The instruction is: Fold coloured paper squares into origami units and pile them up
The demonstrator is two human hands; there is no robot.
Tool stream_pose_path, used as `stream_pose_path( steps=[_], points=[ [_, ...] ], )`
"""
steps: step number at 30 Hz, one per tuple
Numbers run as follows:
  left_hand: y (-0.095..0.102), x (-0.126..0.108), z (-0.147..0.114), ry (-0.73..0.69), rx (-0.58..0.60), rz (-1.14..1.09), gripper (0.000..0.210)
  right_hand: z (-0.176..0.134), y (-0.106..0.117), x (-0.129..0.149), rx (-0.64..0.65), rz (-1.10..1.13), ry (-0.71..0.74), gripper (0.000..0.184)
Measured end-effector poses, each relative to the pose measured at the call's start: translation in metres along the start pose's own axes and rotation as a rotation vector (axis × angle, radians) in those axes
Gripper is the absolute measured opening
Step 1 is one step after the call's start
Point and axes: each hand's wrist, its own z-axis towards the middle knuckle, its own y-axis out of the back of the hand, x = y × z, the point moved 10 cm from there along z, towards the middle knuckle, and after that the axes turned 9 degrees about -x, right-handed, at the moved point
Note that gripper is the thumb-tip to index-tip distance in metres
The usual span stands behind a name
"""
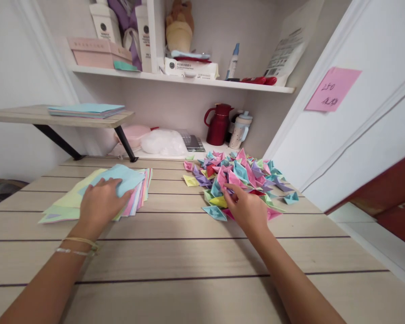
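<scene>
My left hand [103,202] rests on a fanned stack of coloured paper sheets [65,200], its thumb spread from the fingers. Beneath its fingertips lies a light blue sheet [130,176] on top of the stack. On the right, a heap of small folded paper boats [241,173] in pink, blue, purple, yellow, green and red covers part of the table. My right hand [248,204] is at the near side of this heap, thumb and index finger pinched at a blue-and-pink paper boat [219,182]. The fingertips partly hide the boat's lower end.
A raised wooden stand [16,114] at the left bears more paper sheets [86,109]. Behind the slatted table [175,256] stand a red jug [218,126], a speckled cup [239,130] and a white plastic bag [164,143]. A shelf [189,80] runs above. A pink note [334,89] hangs at right.
</scene>
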Motion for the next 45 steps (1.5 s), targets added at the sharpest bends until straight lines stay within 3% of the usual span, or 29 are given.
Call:
stream_pose_path(
  steps=[5, 9, 12, 14, 16, 18, 20, 23, 24, 28, 32, 37, 42, 45],
  points=[
    [0.003, 0.001, -0.004, 0.084, 0.013, 0.052, 0.041, -0.004, 0.005, 0.012, -0.035, 0.127, 0.014, 0.022],
    [0.024, 0.000, -0.006, 0.095, -0.178, -0.018, 0.030, -0.015, 0.006, 0.037, -0.018, 0.378, 0.060, 0.023],
    [0.043, -0.005, -0.008, 0.141, -0.327, -0.224, 0.024, -0.026, 0.009, 0.059, 0.012, 0.531, 0.103, 0.023],
    [0.049, -0.006, -0.013, 0.257, -0.402, -0.527, 0.022, -0.032, 0.010, 0.070, 0.059, 0.629, 0.104, 0.029],
    [0.026, -0.017, -0.017, 0.435, -0.274, -1.114, 0.025, -0.036, 0.004, 0.076, 0.165, 0.716, 0.049, 0.038],
    [0.011, -0.044, -0.024, 0.463, -0.139, -1.287, 0.037, -0.039, -0.007, 0.078, 0.309, 0.787, -0.053, 0.050],
    [-0.014, -0.077, -0.037, 0.557, 0.111, -1.621, 0.043, -0.042, -0.017, 0.077, 0.413, 0.839, -0.160, 0.049],
    [-0.036, -0.112, -0.060, 0.612, 0.407, -1.752, 0.046, -0.039, -0.022, 0.069, 0.408, 0.978, -0.310, 0.039],
    [-0.039, -0.115, -0.065, 0.610, 0.441, -1.747, 0.045, -0.039, -0.024, 0.066, 0.392, 1.037, -0.365, 0.038],
    [-0.045, -0.113, -0.066, 0.514, 0.469, -1.642, 0.036, -0.044, -0.035, 0.052, 0.416, 1.142, -0.546, 0.037],
    [-0.042, -0.111, -0.057, 0.379, 0.489, -1.582, 0.029, -0.043, -0.040, 0.043, 0.455, 1.138, -0.573, 0.034],
    [-0.046, -0.115, -0.058, 0.445, 0.625, -1.683, 0.034, -0.040, -0.045, 0.052, 0.607, 1.321, -0.549, 0.035],
    [-0.044, -0.102, -0.050, 0.481, 0.505, -1.706, 0.009, -0.035, -0.046, 0.048, 0.587, 1.481, -0.618, 0.019],
    [-0.040, -0.102, -0.046, 0.403, 0.488, -1.711, 0.018, -0.033, -0.045, 0.050, 0.602, 1.504, -0.565, 0.024]
  ],
)
